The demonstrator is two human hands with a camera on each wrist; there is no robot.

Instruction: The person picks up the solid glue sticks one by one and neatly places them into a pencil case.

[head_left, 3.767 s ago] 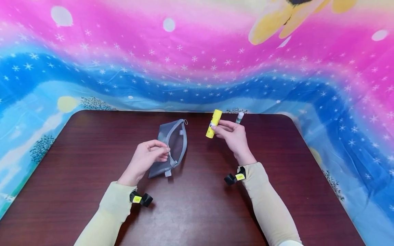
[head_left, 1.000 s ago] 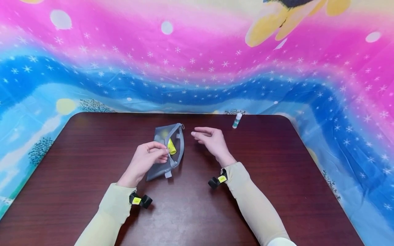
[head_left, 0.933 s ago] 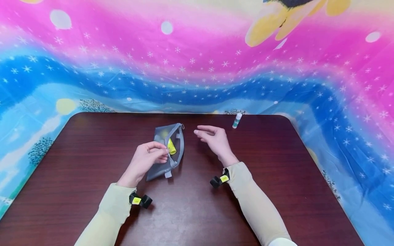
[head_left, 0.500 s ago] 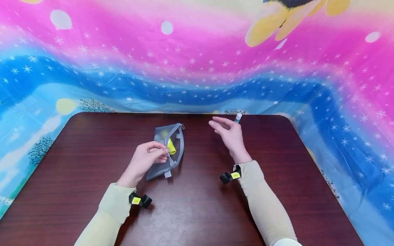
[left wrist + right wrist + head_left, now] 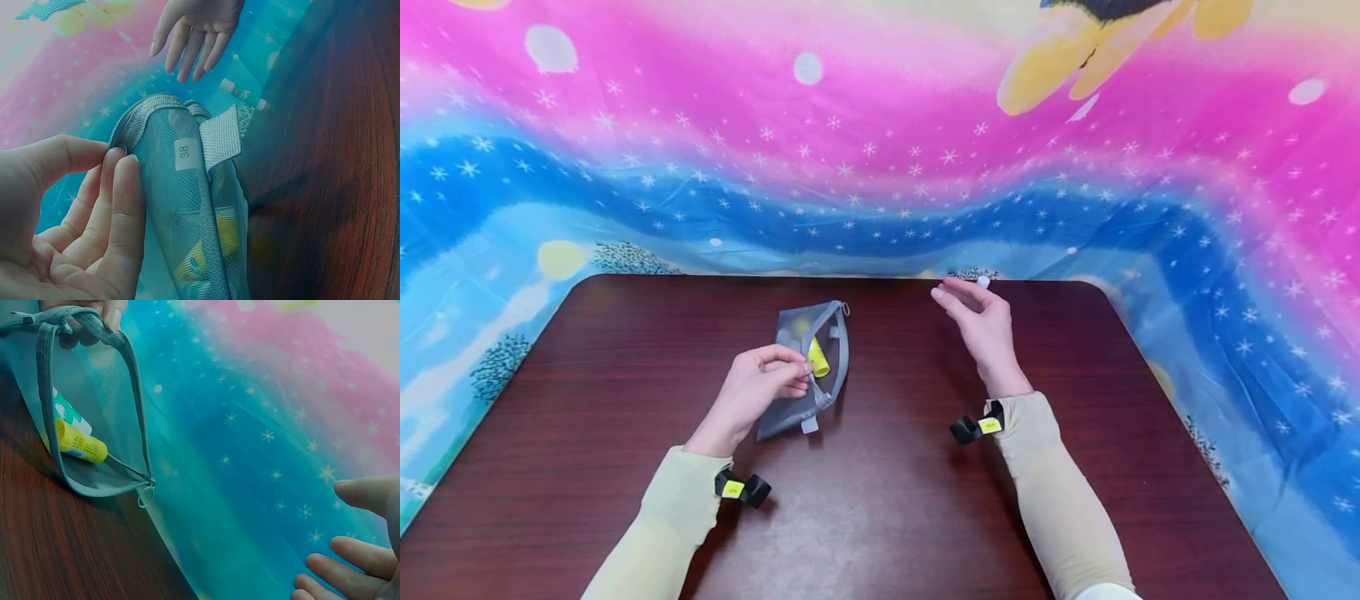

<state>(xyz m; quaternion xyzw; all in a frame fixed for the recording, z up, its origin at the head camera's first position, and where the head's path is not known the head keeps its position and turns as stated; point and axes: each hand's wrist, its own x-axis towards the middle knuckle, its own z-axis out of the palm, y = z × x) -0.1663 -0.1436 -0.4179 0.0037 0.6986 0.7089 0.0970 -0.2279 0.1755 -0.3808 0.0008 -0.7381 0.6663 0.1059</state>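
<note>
My left hand (image 5: 752, 387) pinches the near zipper edge of a grey mesh zip pouch (image 5: 784, 421), holding its mouth apart. Inside lie a yellow glue stick (image 5: 81, 441) and a white-and-green glue stick (image 5: 72, 412), both showing through the opening in the right wrist view. Another white-and-green glue stick (image 5: 244, 94) stands on the table at the back right. My right hand (image 5: 983, 329) is beside that one, holding nothing, its fingers extended and apart from the thumb. From the head view, the hand covers most of this glue stick, leaving only its white cap in sight.
The dark wooden table (image 5: 865, 500) ends at a rounded back edge. Behind it and along its sides hangs a pink and blue printed cloth (image 5: 880, 158). A black wrist camera (image 5: 745, 487) sits at the left sleeve, another wrist camera (image 5: 977, 425) at the right.
The yellow glue stick, earlier in my right hand, is in the pouch. My emptied right hand has moved right and back to the standing glue stick. My left hand keeps its pinch.
</note>
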